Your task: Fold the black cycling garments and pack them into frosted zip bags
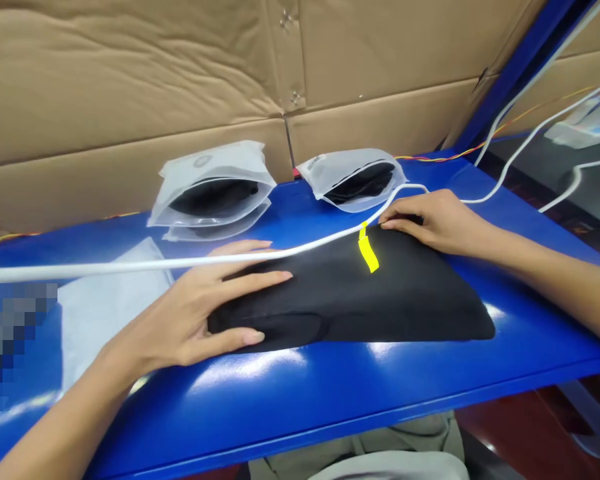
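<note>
A folded black cloth garment lies on the blue table with a bright yellow tag on its upper part. My left hand rests on the garment's left end, fingers stretched out and spread apart. At the garment's far edge, right of the tag, my right hand pinches the cloth between thumb and fingers. A flat whitish plastic bag lies left of the garment, partly behind my left hand and wrist.
Two frosted bags holding black cloth, a left one and a right one, lie at the back with their mouths open. A white cable crosses the view above the garment. Brown padded board backs the blue table.
</note>
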A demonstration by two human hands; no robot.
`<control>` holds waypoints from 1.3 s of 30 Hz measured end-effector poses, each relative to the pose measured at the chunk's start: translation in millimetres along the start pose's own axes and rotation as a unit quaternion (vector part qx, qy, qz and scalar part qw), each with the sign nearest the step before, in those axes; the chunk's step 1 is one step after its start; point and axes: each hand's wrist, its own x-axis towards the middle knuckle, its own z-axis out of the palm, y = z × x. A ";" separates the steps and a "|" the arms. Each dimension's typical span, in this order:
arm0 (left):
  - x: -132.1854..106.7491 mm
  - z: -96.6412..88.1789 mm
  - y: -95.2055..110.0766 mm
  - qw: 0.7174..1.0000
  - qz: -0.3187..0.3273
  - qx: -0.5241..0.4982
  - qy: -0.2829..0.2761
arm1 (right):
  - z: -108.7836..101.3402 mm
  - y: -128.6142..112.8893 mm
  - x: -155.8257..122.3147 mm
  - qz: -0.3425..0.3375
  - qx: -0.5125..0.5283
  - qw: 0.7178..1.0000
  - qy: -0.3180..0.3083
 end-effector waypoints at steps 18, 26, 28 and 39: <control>9.4 15.4 10.4 0.992 0.007 0.037 -0.124 | -16.0 -7.3 -0.5 0.105 0.148 0.973 -0.141; 10.3 18.7 16.1 0.992 0.019 0.035 -0.118 | -8.5 -12.4 -1.7 0.164 0.370 0.903 -0.146; 10.1 21.4 17.3 0.992 0.021 0.041 -0.114 | -6.4 -17.2 -1.6 0.179 0.441 0.867 -0.146; 19.5 33.3 31.1 0.993 -0.024 0.003 -0.112 | 18.4 -58.6 -6.3 0.160 0.596 0.780 -0.107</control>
